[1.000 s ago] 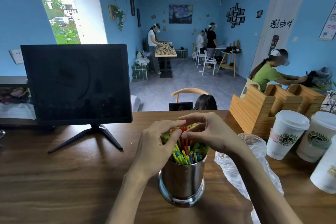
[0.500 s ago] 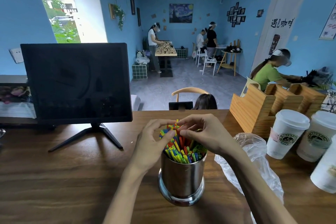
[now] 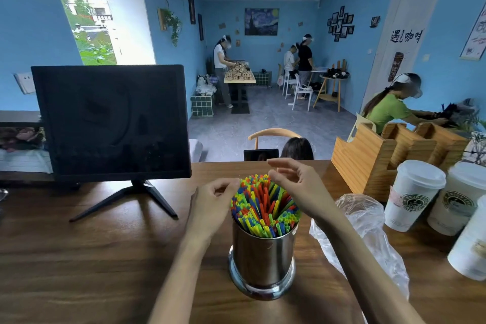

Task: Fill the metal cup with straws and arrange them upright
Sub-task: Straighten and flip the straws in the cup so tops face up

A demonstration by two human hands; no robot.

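Observation:
A shiny metal cup [image 3: 263, 258] stands on the wooden counter [image 3: 92, 258] in front of me. It is packed with several coloured straws [image 3: 264, 205], red, green, yellow and blue, standing roughly upright and fanning out a little. My left hand [image 3: 213, 200] hovers at the left side of the straw tops with fingers loosely curled, holding nothing. At the right side of the straw tops is my right hand [image 3: 297, 187], fingers spread and relaxed, just above them. Neither hand grips a straw.
A crumpled clear plastic bag [image 3: 368, 229] lies right of the cup. Three lidded paper cups [image 3: 413, 197] and a wooden holder [image 3: 381, 155] stand at the right. A dark monitor [image 3: 110, 123] on a stand is at the left. People work in the room beyond.
Both hands were closed together over the straw tops, pinching them. They have now parted and lifted off, leaving the straws free in the cup.

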